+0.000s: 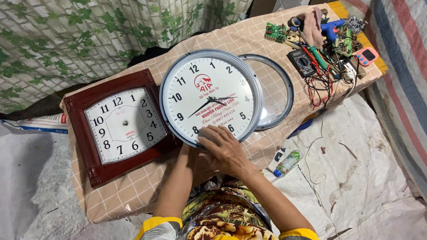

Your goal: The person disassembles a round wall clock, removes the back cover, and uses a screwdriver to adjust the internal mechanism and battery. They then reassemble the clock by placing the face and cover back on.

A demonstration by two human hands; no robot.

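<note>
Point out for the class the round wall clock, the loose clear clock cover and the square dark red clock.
round wall clock point(209, 95), head view, on its white dial
clear clock cover point(278, 95), head view, on the clear pane inside its rim
square dark red clock point(124, 125), head view, on its white face

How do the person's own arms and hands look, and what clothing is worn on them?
Both forearms are bare. The right hand has no glove, ring or watch showing. The left hand is hidden behind the clock, so nothing can be told of it. Short grey sleeves with yellow cuffs end near the elbows.
</note>
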